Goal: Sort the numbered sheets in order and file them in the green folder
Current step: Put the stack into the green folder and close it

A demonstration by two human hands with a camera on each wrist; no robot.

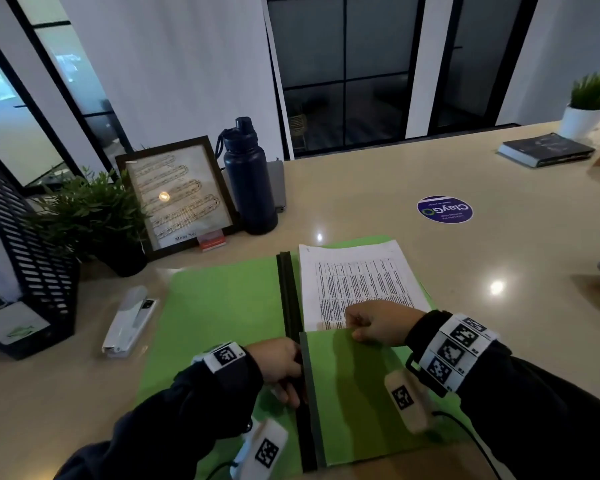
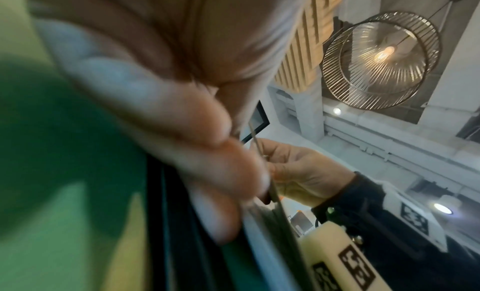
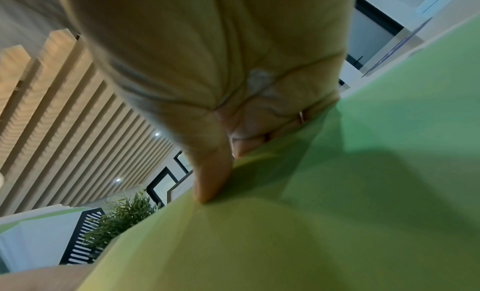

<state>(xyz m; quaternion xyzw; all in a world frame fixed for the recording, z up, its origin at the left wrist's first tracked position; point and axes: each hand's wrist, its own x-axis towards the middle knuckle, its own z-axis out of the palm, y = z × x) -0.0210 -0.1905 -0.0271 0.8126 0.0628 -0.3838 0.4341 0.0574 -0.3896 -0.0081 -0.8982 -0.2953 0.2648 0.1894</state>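
The green folder (image 1: 222,299) lies open flat on the bench (image 1: 395,188), black spine strip running near-to-far down the middle. The numbered sheets (image 1: 357,278) sit as a stack on the right half, printed table facing up, with their near end tucked behind a green pocket flap (image 1: 354,386).

Both forearms come in from the near edge in dark sleeves with tagged wristbands. The right hand (image 1: 378,323) is at the top edge of that pocket flap, knuckles up and fingers curled. The right wrist view shows the thumb pressing down on the green while the fingers fold under, so it's pinching the flap's edge. The left hand (image 1: 281,368) is at the spine, just left of the flap's left edge, fingers curled down around it. The left wrist view is blurry, but the fingertips (image 2: 228,217) bunch together against a thin dark edge, which looks like a pinch on the flap's side.

Other stuff on the bench: white stapler (image 1: 129,323) left of the folder, a navy bottle (image 1: 248,174), framed picture (image 1: 181,195) and potted plant (image 1: 90,216) far left, and a book (image 1: 544,150) far right.
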